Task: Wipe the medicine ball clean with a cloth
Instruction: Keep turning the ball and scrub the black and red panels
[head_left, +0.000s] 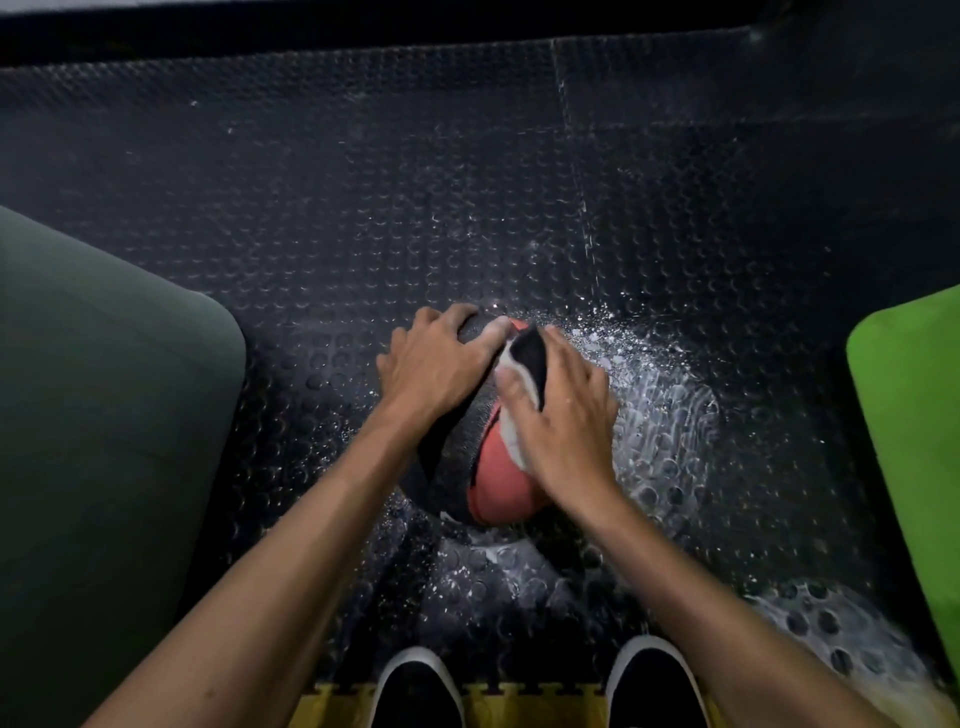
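Hands meet at frame centre on our medicine ball (496, 467), likely heavy and roll-prone: left hand (434, 364) spread flat steadying it, right hand (563, 410) pressing the cloth (511, 431) against its right side.

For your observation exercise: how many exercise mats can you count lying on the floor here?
2. A dark green mat lies at the left edge; a bright green mat lies at the right edge. Both are cropped, so others may lie outside the frame.
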